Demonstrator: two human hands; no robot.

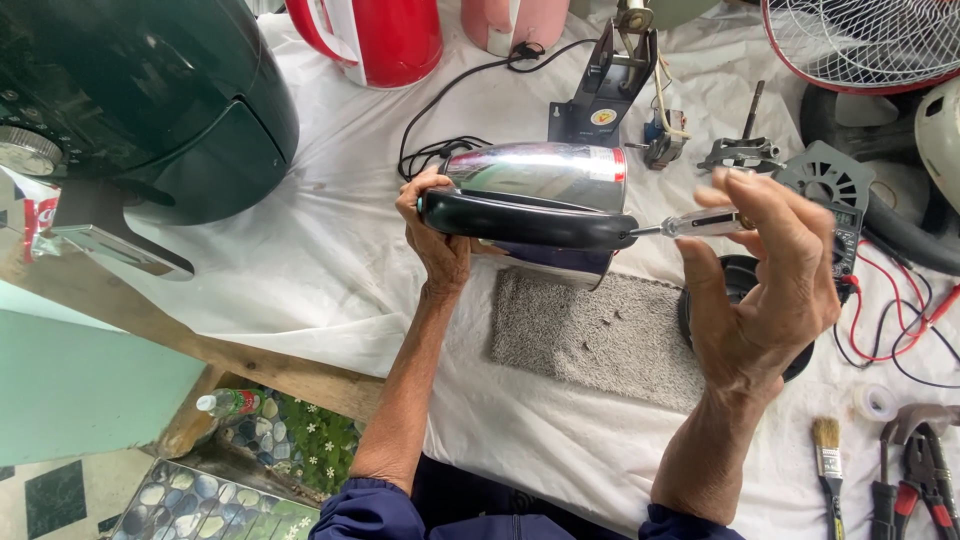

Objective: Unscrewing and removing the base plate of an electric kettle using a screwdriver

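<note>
Left hand (437,232) is curled around the end of a steel kettle (540,190), fingers wrapped at the black handle (525,220), forearm coming up from below. Kettle is held on its side, clear of the bench, handle facing the person.

Right hand (765,280) is raised, palm toward the person, fingers half closed, thumb and fingertips pinching a clear-handled screwdriver (700,222). Its tip points left and meets the right end of the black handle. So the kettle sits between both hands, left gripping, right driving in from the side.

Surface: white cloth (330,260) over a bench. Under the kettle and between the forearms lies a grey mat (600,335). Behind the right hand, a black round base (735,275), partly hidden. Beyond the right hand: multimeter (830,195) with red and black leads, fan grille (870,40). Below the right wrist: paintbrush (828,465), pliers (925,470), tape roll (878,402). Beyond the left hand: red jug (385,40), dark green air fryer (140,100). Tiled floor shows under the left elbow.
</note>
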